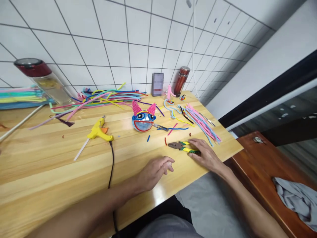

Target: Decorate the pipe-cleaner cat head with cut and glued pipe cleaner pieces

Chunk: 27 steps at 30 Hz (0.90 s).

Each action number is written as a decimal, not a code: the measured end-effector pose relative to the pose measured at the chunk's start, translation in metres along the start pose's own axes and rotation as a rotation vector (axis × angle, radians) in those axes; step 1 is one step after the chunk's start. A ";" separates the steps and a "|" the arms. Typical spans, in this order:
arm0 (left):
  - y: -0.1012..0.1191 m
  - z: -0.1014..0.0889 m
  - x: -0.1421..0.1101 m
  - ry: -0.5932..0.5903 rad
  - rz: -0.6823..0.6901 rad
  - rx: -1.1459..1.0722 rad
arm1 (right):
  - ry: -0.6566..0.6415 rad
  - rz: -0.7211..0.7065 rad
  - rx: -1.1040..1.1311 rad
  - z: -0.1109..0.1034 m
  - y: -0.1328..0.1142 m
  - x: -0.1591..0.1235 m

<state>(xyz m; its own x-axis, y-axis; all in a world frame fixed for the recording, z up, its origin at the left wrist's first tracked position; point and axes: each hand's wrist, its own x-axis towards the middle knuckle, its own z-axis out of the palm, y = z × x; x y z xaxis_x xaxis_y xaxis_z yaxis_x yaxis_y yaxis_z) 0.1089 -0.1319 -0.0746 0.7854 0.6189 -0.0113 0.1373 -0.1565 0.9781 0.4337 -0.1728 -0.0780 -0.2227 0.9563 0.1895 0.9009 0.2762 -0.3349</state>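
Observation:
My right hand (204, 153) is closed around the yellow and green handles of combination pliers (177, 145), which lie on the wooden table with their jaws toward the left. Close to the jaws lies a short red piece of pipe cleaner (165, 141). My left hand (158, 170) hovers or rests near the table's front edge, its fingers curled together; whatever is inside them, if anything, is hidden. Beyond both hands sits a blue face-like craft figure (143, 125) with pink ears and a red mouth line. Tweezers (160, 127) lie beside it.
A yellow glue gun (100, 132) with a black cord lies at left. Pipe cleaners (109, 97) spread along the wall, with a pink and blue bundle (201, 122) at right. A glass bottle (49, 82), a phone (158, 84) and a red flask (181, 82) stand at the back.

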 end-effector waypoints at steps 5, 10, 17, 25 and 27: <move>0.003 -0.001 0.002 -0.029 0.003 0.025 | -0.014 -0.023 -0.036 0.003 -0.005 0.008; -0.001 0.001 0.002 -0.019 0.050 0.040 | 0.054 -0.040 -0.067 -0.002 -0.008 -0.002; -0.002 0.003 0.002 -0.009 0.074 0.108 | 0.261 0.313 -0.171 -0.065 0.058 0.012; -0.010 0.006 0.002 -0.008 0.199 0.302 | 0.187 0.680 -0.263 -0.104 0.157 0.106; -0.008 0.006 0.002 -0.007 0.214 0.333 | 0.148 0.704 -0.263 -0.099 0.170 0.125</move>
<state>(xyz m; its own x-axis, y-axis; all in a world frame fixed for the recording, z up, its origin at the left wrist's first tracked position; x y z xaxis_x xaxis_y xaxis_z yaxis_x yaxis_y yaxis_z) 0.1124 -0.1341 -0.0838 0.8213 0.5401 0.1835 0.1571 -0.5234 0.8375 0.5964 -0.0157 -0.0200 0.4721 0.8702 0.1406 0.8750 -0.4432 -0.1950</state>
